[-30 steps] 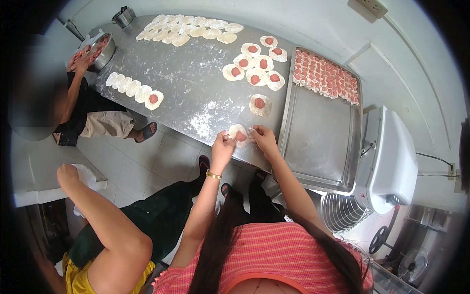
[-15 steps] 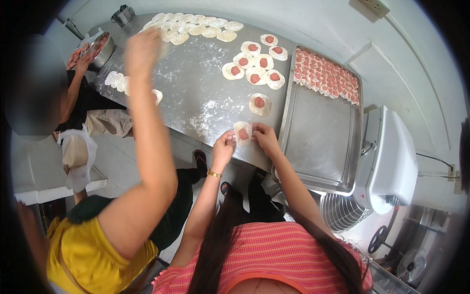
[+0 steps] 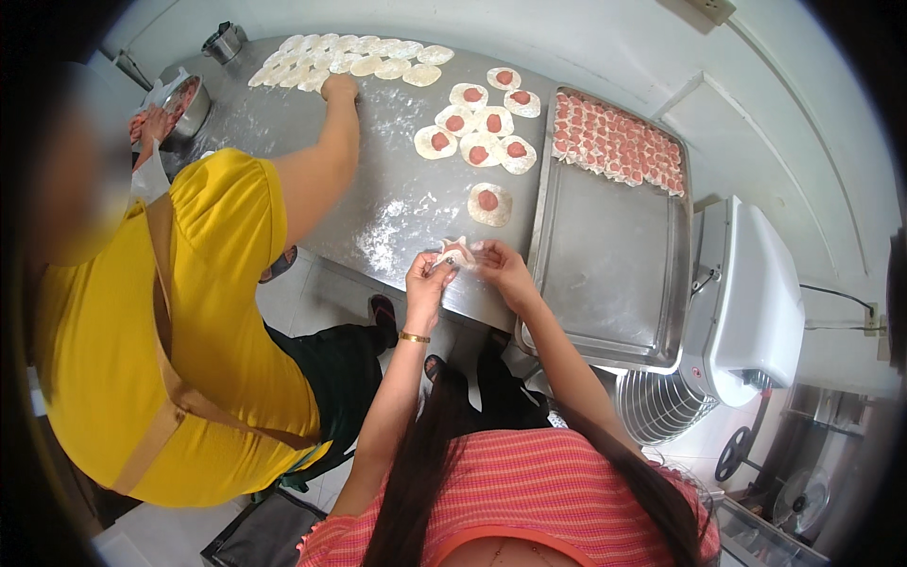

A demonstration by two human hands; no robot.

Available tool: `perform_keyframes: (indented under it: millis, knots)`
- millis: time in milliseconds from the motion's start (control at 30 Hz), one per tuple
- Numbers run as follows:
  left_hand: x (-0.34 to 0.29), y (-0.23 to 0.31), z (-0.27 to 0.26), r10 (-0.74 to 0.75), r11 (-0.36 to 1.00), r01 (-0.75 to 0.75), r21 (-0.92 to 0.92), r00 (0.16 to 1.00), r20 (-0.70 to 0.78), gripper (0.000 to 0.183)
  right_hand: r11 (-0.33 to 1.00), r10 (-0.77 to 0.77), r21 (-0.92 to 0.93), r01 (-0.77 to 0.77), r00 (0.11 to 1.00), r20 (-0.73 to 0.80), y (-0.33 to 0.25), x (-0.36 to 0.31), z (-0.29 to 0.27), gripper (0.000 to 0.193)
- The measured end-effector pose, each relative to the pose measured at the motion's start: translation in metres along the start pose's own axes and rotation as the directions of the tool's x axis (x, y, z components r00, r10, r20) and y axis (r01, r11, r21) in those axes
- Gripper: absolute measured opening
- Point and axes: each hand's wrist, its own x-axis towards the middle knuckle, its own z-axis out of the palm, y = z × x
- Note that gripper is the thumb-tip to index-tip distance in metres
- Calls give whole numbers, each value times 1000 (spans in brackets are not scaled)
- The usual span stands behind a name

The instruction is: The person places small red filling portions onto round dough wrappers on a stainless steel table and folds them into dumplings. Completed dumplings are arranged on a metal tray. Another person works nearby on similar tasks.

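Note:
Above the table's near edge, my left hand point(image 3: 426, 283) pinches a dumpling wrapper point(image 3: 457, 252) from its left side. Its edges are drawn up around the pink meat filling, part of which still shows. My right hand point(image 3: 504, 272) has its fingertips closed at the wrapper's right edge. A flat round wrapper with a meat portion point(image 3: 488, 204) lies just beyond my hands. Farther off, a cluster of filled wrappers point(image 3: 478, 148) rests on the metal table point(image 3: 387, 184). On the right, a metal tray point(image 3: 609, 260) holds rows of finished dumplings point(image 3: 619, 142) at its far end.
A co-worker in a yellow top point(image 3: 203, 312) reaches across the table at left, hand point(image 3: 340, 87) at the rows of bare wrappers point(image 3: 307, 52). Another person's hands are at a bowl of meat point(image 3: 194, 109). A white mixer point(image 3: 751, 283) stands right of the tray.
The wrapper in my hands has gone from open and flat to gathered around its filling. The yellow-topped co-worker has leaned in over the table, the hand now lowered to the bare wrappers.

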Motion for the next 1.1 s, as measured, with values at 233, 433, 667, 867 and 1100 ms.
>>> perform_keyframes:
  millis: [233,433,667,867,1100]
  knots:
    - [-25,35,32,-38,990,38,-134,999,-1,17,927,-137,-360,103,988,-69,6,12,-24,25]
    - [0,-2,-6,136,946,-169,277,981,137,24,792,-269,-554,258,961,64,2,7,-18,29]
    - [-2,0,2,304,610,-361,706,929,213,28,559,-250,-789,254,959,132,6,16,-21,34]
    - [-5,10,13,259,474,-307,826,944,202,37,469,-205,-818,333,942,266,0,21,-23,32]
    - [-6,16,8,199,469,-425,775,905,375,27,354,-225,-844,402,913,341,3,19,-24,24]
